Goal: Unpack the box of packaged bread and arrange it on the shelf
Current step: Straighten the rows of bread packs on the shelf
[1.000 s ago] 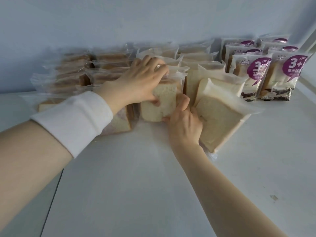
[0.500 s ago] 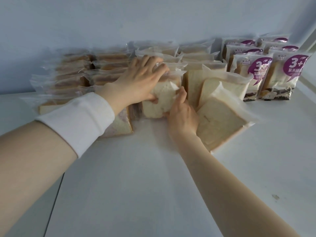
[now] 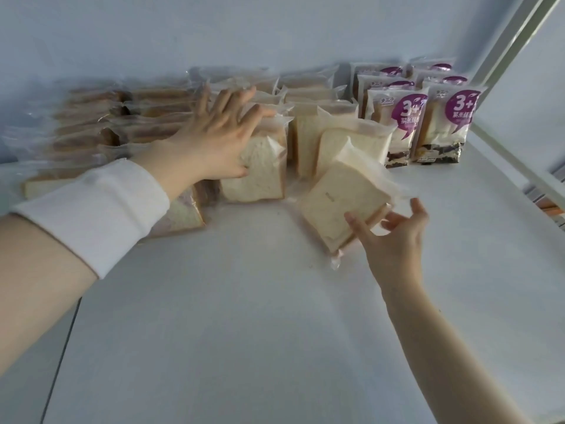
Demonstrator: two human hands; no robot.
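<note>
At the left rear of the white shelf [image 3: 244, 332], clear-wrapped loaves [image 3: 101, 117] lie in flat stacks, with no readable print. Next along, the left hand [image 3: 211, 142] is open, its fingers straight and spread over the top of an upright packet [image 3: 260, 175] and its thumb on the front face, steadying it. To the right, a tilted packet [image 3: 339, 209] leans out of line. The right hand [image 3: 394, 240] is open at its lower edge, fingers spread and loosely bent, not closed on it. The step appears to be standing this packet straight: a low grip on both sides, without squeezing the soft bread, would serve, with the base slid flush beside the steadied one. Farthest right, purple-labelled packets [image 3: 440, 123] show a white "3+"; the characters beneath are too small to read. No box is in view.
</note>
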